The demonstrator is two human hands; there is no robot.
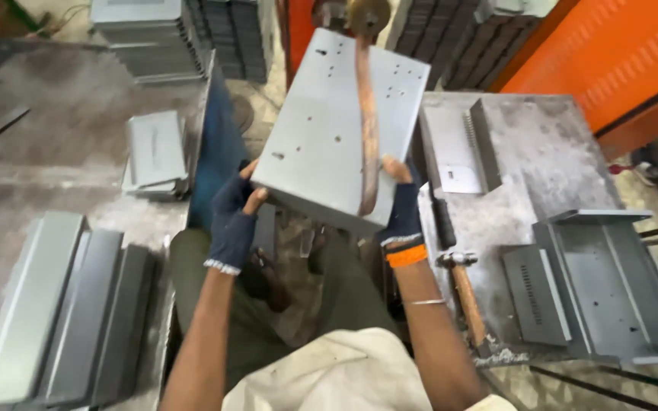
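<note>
A grey punched metal panel point(329, 129) is held tilted above the lap, clamped at its lower corners by the gloved left hand point(231, 221) and right hand point(401, 209), a steady grip being needed beneath the rusty curved arm point(367, 122).

No packages, labels, signs or screens show anywhere in this view.
</note>
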